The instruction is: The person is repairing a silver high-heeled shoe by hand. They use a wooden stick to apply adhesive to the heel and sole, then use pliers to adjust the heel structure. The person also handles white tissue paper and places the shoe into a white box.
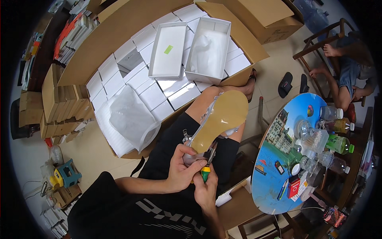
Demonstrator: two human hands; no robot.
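Note:
A sandal (225, 113) with a smooth tan sole lies sole up across my lap, its toe end pointing away from me. Shiny clear straps and a small metal buckle show at its edges. My left hand (181, 171) is closed around the narrow heel end, thumb and fingers pinching there. In my right hand (207, 193) is a pair of pliers (205, 174) with green and yellow handles. The dark metal jaws sit right against the sandal's edge beside my left fingers; what lies between them I cannot make out.
Ahead stands a big carton (246, 38) full of white boxes, with an open box (207, 51) and its lid (169, 49) on top. A foam bag (133, 115) lies at the carton's near left. To the right, a round blue table (266, 187) holds bottles and jars. Another person's legs (342, 75) show beyond.

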